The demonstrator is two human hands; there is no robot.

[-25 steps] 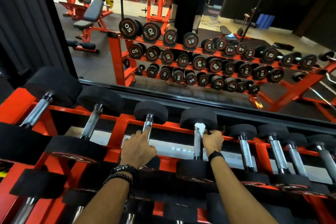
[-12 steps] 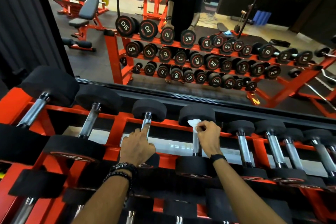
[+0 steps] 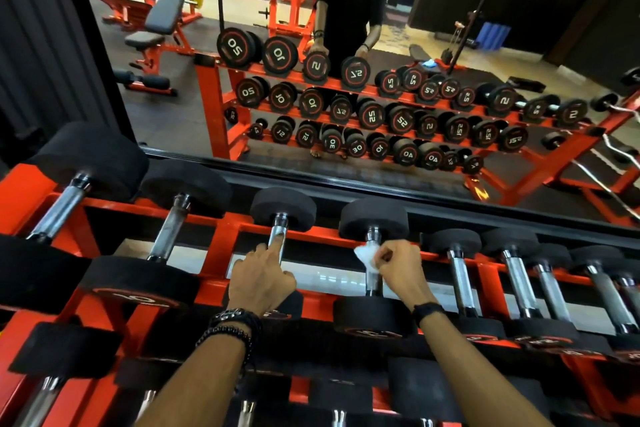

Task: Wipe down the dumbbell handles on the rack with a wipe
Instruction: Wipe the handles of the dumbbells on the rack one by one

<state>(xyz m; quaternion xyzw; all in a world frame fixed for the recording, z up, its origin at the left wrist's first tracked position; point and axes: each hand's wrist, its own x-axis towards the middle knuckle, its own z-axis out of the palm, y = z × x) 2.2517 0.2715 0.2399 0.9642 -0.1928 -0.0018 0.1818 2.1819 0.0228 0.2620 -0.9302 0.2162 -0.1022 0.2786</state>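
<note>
White wipe lower on handle

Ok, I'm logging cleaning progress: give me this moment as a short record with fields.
place: gym, orange dumbbell rack facing a mirror
right hand: pinches white wipe against a chrome handle
left hand: index finger extended, touching the neighbouring handle
tier: top row
</note>
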